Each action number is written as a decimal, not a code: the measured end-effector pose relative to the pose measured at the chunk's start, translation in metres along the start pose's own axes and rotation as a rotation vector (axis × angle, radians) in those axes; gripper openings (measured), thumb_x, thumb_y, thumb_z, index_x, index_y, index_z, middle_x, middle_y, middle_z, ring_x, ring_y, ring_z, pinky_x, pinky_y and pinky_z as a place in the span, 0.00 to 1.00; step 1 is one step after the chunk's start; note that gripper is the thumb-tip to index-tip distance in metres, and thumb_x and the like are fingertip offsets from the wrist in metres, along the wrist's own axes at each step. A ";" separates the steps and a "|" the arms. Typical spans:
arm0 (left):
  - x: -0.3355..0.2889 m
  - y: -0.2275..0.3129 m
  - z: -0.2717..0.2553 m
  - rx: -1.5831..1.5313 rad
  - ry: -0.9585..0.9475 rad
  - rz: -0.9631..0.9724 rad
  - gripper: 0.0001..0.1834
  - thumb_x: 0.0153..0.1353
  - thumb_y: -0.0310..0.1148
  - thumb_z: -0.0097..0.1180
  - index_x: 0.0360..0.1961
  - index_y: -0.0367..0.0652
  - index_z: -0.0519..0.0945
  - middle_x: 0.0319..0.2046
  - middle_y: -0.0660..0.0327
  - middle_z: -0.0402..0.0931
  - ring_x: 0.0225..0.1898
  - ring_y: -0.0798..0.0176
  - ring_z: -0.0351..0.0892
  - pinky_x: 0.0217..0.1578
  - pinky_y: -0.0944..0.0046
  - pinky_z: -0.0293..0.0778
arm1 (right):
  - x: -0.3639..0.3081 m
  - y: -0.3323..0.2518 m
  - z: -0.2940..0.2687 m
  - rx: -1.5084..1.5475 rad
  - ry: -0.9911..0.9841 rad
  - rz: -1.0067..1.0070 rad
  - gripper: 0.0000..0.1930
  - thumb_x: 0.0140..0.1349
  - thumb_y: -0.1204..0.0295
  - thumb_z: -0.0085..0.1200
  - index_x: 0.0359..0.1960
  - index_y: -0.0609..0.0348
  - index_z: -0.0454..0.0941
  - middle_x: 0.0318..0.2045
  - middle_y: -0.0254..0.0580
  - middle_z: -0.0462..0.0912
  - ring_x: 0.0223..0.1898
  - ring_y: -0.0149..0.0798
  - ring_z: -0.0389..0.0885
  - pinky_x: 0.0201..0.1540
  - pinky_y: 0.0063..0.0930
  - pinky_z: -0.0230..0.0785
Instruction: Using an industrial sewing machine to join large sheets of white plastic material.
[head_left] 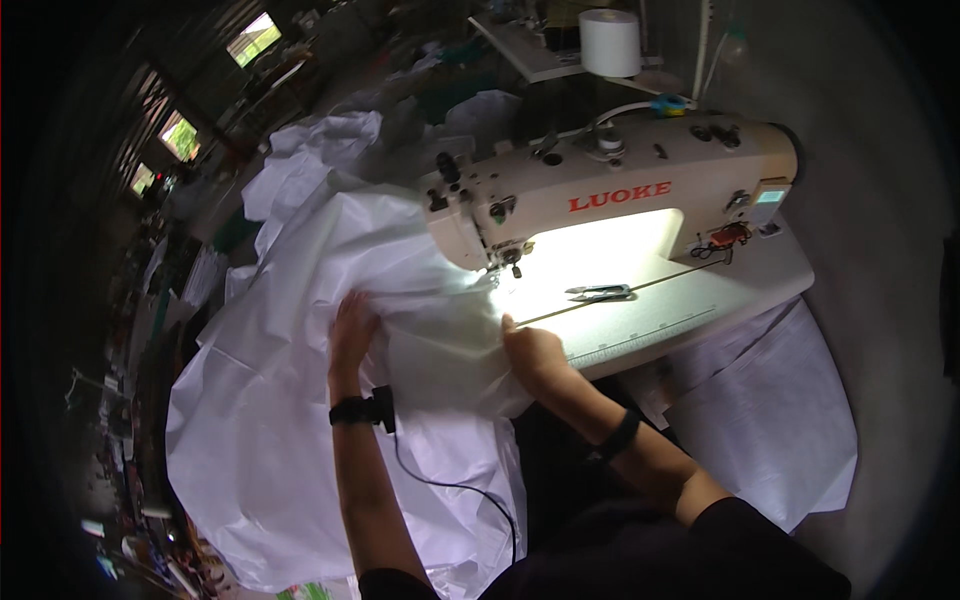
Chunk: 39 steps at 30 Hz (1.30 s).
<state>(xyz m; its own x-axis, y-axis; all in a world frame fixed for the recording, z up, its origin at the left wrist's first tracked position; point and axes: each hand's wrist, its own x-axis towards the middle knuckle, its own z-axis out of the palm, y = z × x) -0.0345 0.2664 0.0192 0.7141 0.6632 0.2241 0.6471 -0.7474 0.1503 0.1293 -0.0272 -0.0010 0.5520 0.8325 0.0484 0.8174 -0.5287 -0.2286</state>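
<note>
A large white sheet (290, 400), thin and creased like woven plastic, spreads over the left of the sewing machine's bed and hangs down toward me. Its upper edge runs in under the presser foot (497, 277) of the sewing machine (600, 180), where a bright lamp shines. My left hand (352, 332) lies on the sheet left of the needle, fingers stretched forward and partly lost in a fold. Just below the needle, my right hand (535, 355) is closed, thumb uppermost, gripping the sheet's right edge at the bed (680, 310).
Thread snips (600, 293) lie on the bed right of the needle. A white thread cone (610, 43) stands behind the machine. More white sheeting (770, 410) hangs at the right below the bed. A cable (455, 485) trails from my left wristband (362, 410).
</note>
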 end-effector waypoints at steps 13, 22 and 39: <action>-0.219 0.221 0.008 -0.255 0.190 0.153 0.19 0.51 0.24 0.56 0.47 0.39 0.76 0.42 0.50 0.77 0.45 0.46 0.78 0.44 0.52 0.75 | -0.107 0.039 -0.021 0.944 0.031 0.006 0.18 0.69 0.59 0.51 0.28 0.64 0.75 0.22 0.44 0.81 0.25 0.39 0.82 0.31 0.32 0.73; -0.192 0.259 -0.026 -0.256 -0.103 0.467 0.04 0.56 0.23 0.51 0.32 0.41 0.77 0.42 0.56 0.81 0.29 0.51 0.82 0.28 0.56 0.78 | -0.145 0.067 -0.035 1.087 -0.120 0.009 0.15 0.71 0.64 0.48 0.28 0.60 0.77 0.19 0.38 0.80 0.24 0.32 0.83 0.29 0.26 0.73; -0.215 0.255 -0.008 -0.137 -0.053 0.590 0.11 0.54 0.24 0.54 0.38 0.35 0.81 0.43 0.51 0.82 0.29 0.56 0.82 0.27 0.61 0.78 | -0.103 0.036 -0.049 0.245 -0.109 0.067 0.33 0.63 0.62 0.54 0.66 0.65 0.59 0.36 0.51 0.83 0.35 0.48 0.84 0.35 0.40 0.76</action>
<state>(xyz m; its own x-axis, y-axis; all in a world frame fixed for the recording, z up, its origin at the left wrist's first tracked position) -0.0255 -0.0672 0.0166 0.9565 0.1336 0.2592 0.0999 -0.9853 0.1389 0.1097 -0.1399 0.0340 0.5712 0.8172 -0.0767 0.7083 -0.5380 -0.4570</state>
